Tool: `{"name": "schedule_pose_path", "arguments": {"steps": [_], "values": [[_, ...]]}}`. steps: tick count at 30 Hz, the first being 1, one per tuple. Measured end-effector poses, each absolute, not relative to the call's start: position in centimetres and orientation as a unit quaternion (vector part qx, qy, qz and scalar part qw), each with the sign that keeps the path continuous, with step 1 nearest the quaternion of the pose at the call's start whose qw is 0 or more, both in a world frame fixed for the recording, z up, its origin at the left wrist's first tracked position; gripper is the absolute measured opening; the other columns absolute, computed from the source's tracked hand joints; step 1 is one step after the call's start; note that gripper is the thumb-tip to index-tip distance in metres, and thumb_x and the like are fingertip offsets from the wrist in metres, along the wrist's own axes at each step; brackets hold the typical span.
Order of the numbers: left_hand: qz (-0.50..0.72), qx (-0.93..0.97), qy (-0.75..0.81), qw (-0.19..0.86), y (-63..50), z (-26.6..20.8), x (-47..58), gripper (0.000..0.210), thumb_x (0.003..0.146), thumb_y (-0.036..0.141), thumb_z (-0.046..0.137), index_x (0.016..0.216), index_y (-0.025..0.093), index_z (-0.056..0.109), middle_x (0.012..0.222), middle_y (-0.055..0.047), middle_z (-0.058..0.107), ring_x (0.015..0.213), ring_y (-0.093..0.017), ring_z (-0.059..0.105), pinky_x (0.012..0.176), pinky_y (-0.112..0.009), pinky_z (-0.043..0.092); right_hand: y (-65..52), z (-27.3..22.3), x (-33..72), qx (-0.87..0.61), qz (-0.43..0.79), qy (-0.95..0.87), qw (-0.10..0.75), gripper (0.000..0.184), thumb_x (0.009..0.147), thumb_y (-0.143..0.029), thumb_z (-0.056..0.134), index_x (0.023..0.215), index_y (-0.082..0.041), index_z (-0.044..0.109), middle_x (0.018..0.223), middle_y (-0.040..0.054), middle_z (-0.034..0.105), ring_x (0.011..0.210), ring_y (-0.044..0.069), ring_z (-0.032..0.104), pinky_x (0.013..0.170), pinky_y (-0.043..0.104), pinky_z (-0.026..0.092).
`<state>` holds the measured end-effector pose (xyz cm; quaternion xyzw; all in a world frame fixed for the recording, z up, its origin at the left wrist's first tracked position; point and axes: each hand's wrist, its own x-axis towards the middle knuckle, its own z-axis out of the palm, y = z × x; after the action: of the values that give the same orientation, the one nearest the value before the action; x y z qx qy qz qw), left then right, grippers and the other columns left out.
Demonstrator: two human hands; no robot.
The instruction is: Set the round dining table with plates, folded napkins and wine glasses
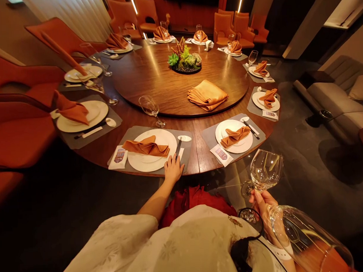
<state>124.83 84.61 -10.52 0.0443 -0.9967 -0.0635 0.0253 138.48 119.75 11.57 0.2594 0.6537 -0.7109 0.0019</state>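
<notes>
Chopsticks point away toward table centre, left hand flat-open beside; right hand grips wine glasses.

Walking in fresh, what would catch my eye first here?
Probably the big round wooden table, ringed with white plates bearing folded orange napkins, and the green centrepiece on its middle. Close up, the right hand holds wine glasses by their stems, while the left hand rests at the table's near edge beside black chopsticks.
</notes>
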Motion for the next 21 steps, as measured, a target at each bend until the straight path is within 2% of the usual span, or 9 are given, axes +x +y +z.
{"name": "schedule_pose_path", "arguments": {"steps": [4,7,12,17,21], "values": [[-0.080,0.091,-0.990,0.076,86.3,-9.8,125.0,0.058,0.094,0.036,0.052,0.147,0.012,0.049,0.154,-0.022,0.045,0.141,-0.040,0.038,0.110,-0.055,0.034,119.7,11.8,138.9,0.265,-0.710,0.653,-0.001,0.063,0.056,-0.072,0.084,0.077,-0.017,0.063,0.058,-0.0031,0.059,0.030,0.003,0.036,0.028,0.019,0.027],[-0.124,0.158,-0.976,0.080,86.9,-9.3,125.3,0.050,0.092,0.036,0.054,0.136,0.012,0.056,0.136,-0.024,0.056,0.125,-0.039,0.051,0.099,-0.052,0.042,120.0,11.9,139.4,0.266,-0.709,0.653,0.001,0.061,0.060,-0.072,0.083,0.079,-0.017,0.064,0.059,-0.0024,0.060,0.033,0.004,0.037,0.029,0.019,0.028],[-0.225,0.229,-0.946,0.039,85.2,-10.2,127.1,0.023,0.090,0.028,0.049,0.105,0.013,0.059,0.099,-0.016,0.065,0.098,-0.033,0.063,0.086,-0.044,0.048,121.4,10.9,140.4,0.257,-0.717,0.649,0.007,0.058,0.064,-0.070,0.081,0.082,-0.017,0.064,0.060,-0.0014,0.061,0.034,0.004,0.037,0.029,0.020,0.029],[-0.252,0.208,-0.944,0.044,84.1,-11.1,127.8,0.006,0.085,0.020,0.051,0.088,0.019,0.056,0.093,-0.011,0.062,0.099,-0.029,0.061,0.092,-0.040,0.047,122.4,10.3,140.8,0.268,-0.717,0.644,0.003,0.062,0.058,-0.072,0.083,0.080,-0.017,0.063,0.057,-0.0018,0.060,0.032,0.004,0.035,0.028,0.020,0.026],[-0.283,0.213,-0.933,0.053,84.4,-10.4,127.3,0.004,0.083,0.018,0.051,0.083,0.020,0.055,0.090,-0.010,0.060,0.096,-0.028,0.059,0.093,-0.042,0.047,122.7,10.3,141.2,0.266,-0.715,0.646,-0.010,0.057,0.062,-0.069,0.082,0.080,-0.017,0.065,0.058,-0.0014,0.060,0.033,0.005,0.035,0.029,0.021,0.026]]}}
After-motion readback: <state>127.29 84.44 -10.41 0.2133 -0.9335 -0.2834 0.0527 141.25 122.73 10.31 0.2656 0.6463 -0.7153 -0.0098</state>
